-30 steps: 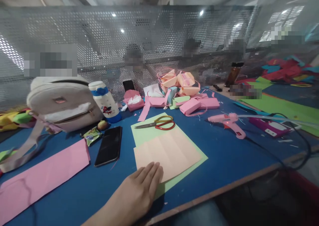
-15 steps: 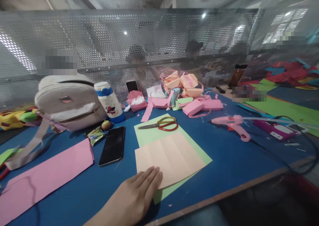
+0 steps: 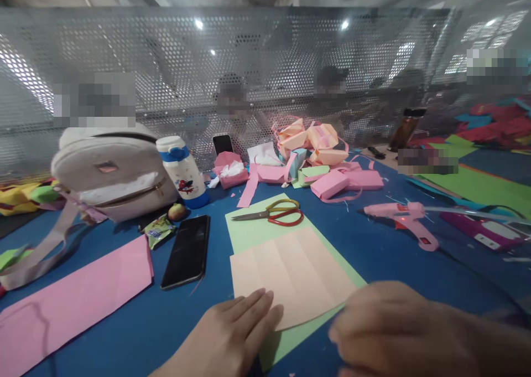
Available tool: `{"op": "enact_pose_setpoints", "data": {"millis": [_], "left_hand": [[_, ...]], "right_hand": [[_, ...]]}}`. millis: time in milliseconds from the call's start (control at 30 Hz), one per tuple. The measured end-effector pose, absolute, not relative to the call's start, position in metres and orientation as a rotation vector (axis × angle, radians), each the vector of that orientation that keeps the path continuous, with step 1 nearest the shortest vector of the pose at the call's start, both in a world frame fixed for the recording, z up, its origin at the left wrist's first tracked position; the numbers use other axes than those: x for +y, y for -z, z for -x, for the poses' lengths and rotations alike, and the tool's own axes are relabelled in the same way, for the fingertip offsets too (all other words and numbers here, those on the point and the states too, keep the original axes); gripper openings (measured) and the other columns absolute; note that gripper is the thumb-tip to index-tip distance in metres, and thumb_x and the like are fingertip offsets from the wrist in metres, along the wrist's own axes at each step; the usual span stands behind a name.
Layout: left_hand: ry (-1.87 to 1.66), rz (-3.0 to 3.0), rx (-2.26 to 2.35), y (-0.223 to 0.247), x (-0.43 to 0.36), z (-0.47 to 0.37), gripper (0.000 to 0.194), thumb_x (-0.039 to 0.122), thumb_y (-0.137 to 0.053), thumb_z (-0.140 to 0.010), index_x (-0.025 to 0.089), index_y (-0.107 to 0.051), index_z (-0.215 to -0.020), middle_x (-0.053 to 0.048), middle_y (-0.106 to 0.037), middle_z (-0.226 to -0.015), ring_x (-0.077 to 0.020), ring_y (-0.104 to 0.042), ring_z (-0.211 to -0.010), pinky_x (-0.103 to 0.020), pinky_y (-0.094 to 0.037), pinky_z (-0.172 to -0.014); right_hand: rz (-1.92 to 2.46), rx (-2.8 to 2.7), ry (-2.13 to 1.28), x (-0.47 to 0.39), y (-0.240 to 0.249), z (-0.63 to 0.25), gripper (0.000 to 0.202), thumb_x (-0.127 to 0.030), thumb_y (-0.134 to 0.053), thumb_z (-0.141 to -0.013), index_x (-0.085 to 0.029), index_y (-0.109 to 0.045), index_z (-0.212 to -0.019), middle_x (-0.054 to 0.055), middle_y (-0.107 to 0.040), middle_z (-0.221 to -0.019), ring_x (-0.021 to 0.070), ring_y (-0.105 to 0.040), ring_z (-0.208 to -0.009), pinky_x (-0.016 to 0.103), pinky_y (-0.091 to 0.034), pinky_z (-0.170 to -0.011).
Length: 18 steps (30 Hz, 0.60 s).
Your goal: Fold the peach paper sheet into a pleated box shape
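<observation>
My left hand (image 3: 238, 330) lies flat with its fingers stretched out on the near left edge of a peach sheet of paper (image 3: 290, 272). Faint parallel creases run across that sheet. Beneath it is a larger light green sheet (image 3: 259, 230), showing at the top, right and bottom. Scissors (image 3: 274, 213) with one yellow and one red handle rest on the green sheet, blades pointing left. By the sheets' near right corner is my right hand (image 3: 394, 327), blurred by motion, its fingers seemingly curled; whether it holds anything cannot be made out.
A pink glue gun (image 3: 409, 219) lies to the right, its cord trailing. Left are a black phone (image 3: 186, 252), folded pink paper (image 3: 83, 299), a snack packet (image 3: 160, 230), a bottle (image 3: 182, 172) and a pale backpack (image 3: 112, 172). Folded paper pieces (image 3: 332, 183) pile before a perforated metal screen (image 3: 269, 50).
My right hand has come into view from the right, beside the peach sheet. My left hand stays on that sheet. The view has shifted slightly.
</observation>
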<state>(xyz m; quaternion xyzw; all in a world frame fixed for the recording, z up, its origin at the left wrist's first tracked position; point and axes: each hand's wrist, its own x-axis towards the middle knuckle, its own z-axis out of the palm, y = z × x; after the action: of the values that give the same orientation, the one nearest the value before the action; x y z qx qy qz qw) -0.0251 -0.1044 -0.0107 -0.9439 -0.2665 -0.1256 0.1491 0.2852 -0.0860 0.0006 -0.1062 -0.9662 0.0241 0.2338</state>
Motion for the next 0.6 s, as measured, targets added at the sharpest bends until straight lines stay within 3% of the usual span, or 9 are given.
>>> {"op": "enact_pose_setpoints", "data": {"millis": [67,200,433,600], "left_hand": [[0.367,2.701,-0.725,0.004,-0.101,0.018,0.044,0.008,-0.023,-0.100,0.006,-0.061,-0.123,-0.015,-0.069,-0.120,-0.0263,-0.069,-0.106,-0.034,-0.062,-0.078],[0.501,2.675,-0.674,-0.002,-0.092,0.004,0.039,0.010,-0.028,-0.100,0.003,-0.065,-0.111,-0.016,-0.073,-0.110,-0.0272,-0.073,-0.096,-0.033,-0.063,-0.071],[0.608,2.862,-0.641,-0.001,-0.081,0.011,0.020,0.017,-0.048,-0.099,0.009,-0.066,-0.100,-0.012,-0.074,-0.108,-0.0268,-0.071,-0.098,-0.036,-0.062,-0.078],[0.669,3.125,-0.570,-0.010,-0.072,0.026,0.025,0.023,-0.043,-0.102,0.011,-0.065,-0.105,-0.012,-0.072,-0.113,-0.0230,-0.067,-0.105,-0.034,-0.057,-0.090]], "right_hand": [[0.247,-2.756,-0.173,-0.061,-0.019,-0.260,0.032,-0.025,-0.034,-0.103,-0.030,-0.065,-0.104,0.002,-0.071,-0.087,0.0135,-0.063,-0.087,0.028,-0.050,-0.081],[0.205,-2.804,-0.019,-0.031,-0.021,-0.230,0.026,-0.039,-0.046,-0.100,-0.018,-0.063,-0.099,0.005,-0.069,-0.091,0.0177,-0.058,-0.080,0.033,-0.042,-0.067],[0.022,-2.854,0.003,-0.014,0.001,-0.226,0.027,-0.042,-0.050,-0.098,-0.019,-0.062,-0.092,0.000,-0.065,-0.083,0.0161,-0.051,-0.071,0.031,-0.031,-0.060],[-0.118,-2.759,-0.173,-0.006,0.009,-0.222,0.016,-0.033,-0.055,-0.096,-0.022,-0.066,-0.097,-0.003,-0.065,-0.086,0.0138,-0.050,-0.071,0.030,-0.032,-0.060]]}}
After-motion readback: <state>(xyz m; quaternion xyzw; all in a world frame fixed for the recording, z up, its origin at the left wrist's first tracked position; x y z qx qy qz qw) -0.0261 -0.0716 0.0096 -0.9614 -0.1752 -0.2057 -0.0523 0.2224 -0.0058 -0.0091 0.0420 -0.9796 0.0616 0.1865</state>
